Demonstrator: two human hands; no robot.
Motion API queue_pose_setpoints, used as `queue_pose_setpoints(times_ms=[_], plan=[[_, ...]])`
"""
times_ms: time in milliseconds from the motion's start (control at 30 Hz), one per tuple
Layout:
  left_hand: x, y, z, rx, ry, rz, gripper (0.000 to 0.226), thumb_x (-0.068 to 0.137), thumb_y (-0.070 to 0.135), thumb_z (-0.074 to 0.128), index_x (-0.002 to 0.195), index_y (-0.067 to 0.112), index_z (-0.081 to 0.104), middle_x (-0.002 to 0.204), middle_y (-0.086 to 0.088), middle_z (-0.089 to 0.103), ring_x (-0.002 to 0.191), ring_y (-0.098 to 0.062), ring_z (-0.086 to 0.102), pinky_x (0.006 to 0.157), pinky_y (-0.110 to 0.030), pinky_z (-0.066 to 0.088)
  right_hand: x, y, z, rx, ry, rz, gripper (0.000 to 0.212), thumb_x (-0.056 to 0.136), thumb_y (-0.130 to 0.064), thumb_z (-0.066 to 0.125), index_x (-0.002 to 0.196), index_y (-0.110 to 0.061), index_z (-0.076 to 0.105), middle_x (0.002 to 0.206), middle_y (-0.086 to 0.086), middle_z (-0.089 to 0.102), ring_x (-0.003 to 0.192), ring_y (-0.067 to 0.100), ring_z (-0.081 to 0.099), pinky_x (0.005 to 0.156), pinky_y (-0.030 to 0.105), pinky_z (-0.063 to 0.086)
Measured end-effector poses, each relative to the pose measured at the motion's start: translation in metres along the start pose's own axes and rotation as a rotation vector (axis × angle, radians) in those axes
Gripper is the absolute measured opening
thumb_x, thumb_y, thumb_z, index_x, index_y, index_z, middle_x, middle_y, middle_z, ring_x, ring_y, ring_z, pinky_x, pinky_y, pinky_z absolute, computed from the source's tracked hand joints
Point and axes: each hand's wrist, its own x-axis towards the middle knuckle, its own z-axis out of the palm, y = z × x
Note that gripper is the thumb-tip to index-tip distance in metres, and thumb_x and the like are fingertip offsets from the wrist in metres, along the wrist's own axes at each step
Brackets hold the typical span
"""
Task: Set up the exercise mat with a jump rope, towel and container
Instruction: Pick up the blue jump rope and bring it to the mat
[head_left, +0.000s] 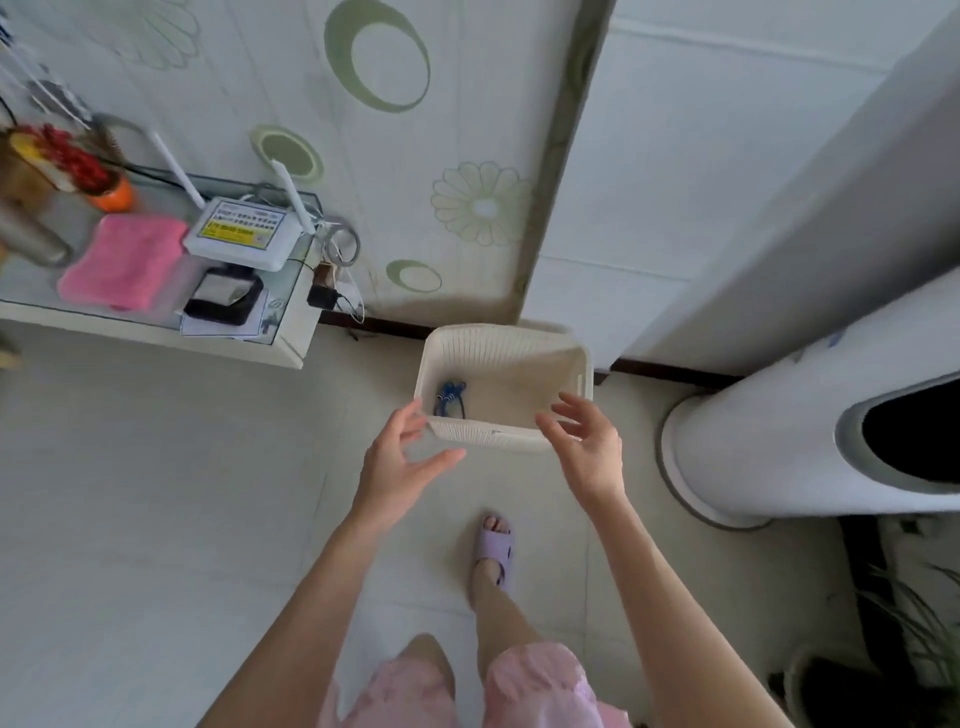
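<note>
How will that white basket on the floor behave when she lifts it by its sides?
The basket looks like thin slatted plastic, so probably light and slightly flexible under a squeeze. It holds only a small blue rope, so little load. The rope sits at one side and may slide if tilted.

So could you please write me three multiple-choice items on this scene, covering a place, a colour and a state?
1. Where does the blue rope lie?
A. on the table
B. in the basket
C. on the floor

2. What colour is the towel?
A. pink
B. green
C. white

3. How are the hands?
A. both open
B. both closed on the towel
C. one holding the rope

Answers:
1 B, the rope sits inside the basket, at its left wall.
2 A, the towel on the table is pink.
3 A, left hand and right hand show spread fingers at the basket's near rim.
</note>
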Motion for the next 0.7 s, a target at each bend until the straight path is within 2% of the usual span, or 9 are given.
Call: queue_pose_setpoints(times_ms=[167,267,333,433,533,700], plan=[[0.068,0.017,0.016,-0.040,-0.001,-0.073,0.084,0.058,0.033,0.085,0.132,0.022,0.047,0.120,0.001,0.055,0.109,-0.012,0.055,0.083,-0.019,0.044,0.078,-0.005,0.012,-0.017,-0.043,0.037,0.044,0.084,-0.025,0.071,0.125,-0.015,0.059,0.110,-0.001,0.065,0.087,-0.001,0.062,0.066,0.004,0.047],[0.116,0.019,0.028,-0.076,-0.008,-0.143,0.093,0.050,0.046,0.082,0.133,0.022,0.047,0.124,-0.001,0.055,0.113,-0.013,0.055,0.092,-0.028,0.047,0.130,-0.001,0.026,-0.047,-0.071,0.073,0.044,0.084,-0.028,0.071,0.124,-0.017,0.059,0.109,-0.004,0.065,0.088,-0.002,0.062,0.065,0.005,0.046],[0.150,0.013,0.035,-0.092,-0.029,-0.196,0.089,0.058,0.039,0.085,0.136,0.019,0.045,0.127,-0.001,0.055,0.115,-0.014,0.054,0.095,-0.030,0.044,0.164,0.006,0.040,-0.051,-0.093,0.112,0.043,0.084,-0.029,0.071,0.124,-0.018,0.059,0.109,-0.004,0.065,0.090,0.001,0.062,0.067,0.008,0.046],[0.188,0.000,0.046,-0.108,-0.034,-0.255,0.074,0.071,0.020,0.082,0.135,0.018,0.045,0.123,0.000,0.055,0.113,-0.014,0.054,0.088,-0.021,0.042,0.204,0.021,0.057,-0.047,-0.104,0.150,0.042,0.084,-0.028,0.071,0.123,-0.017,0.059,0.108,-0.002,0.066,0.093,0.002,0.063,0.068,0.008,0.046],[0.240,-0.030,0.057,-0.122,-0.023,-0.323,0.071,0.072,0.018,0.081,0.134,0.017,0.046,0.120,0.000,0.055,0.110,-0.012,0.054,0.085,-0.019,0.041,0.252,0.046,0.082,-0.075,-0.120,0.182,0.040,0.084,-0.026,0.071,0.122,-0.016,0.060,0.104,-0.003,0.065,0.087,-0.006,0.059,0.064,0.001,0.043],[0.302,-0.079,0.074,-0.162,0.008,-0.419,0.072,0.071,0.017,0.082,0.133,0.014,0.047,0.127,-0.005,0.056,0.113,-0.013,0.055,0.093,-0.025,0.042,0.308,0.093,0.115,-0.068,-0.139,0.239,0.040,0.084,-0.025,0.071,0.122,-0.017,0.060,0.104,-0.001,0.068,0.087,-0.001,0.062,0.063,0.006,0.046]])
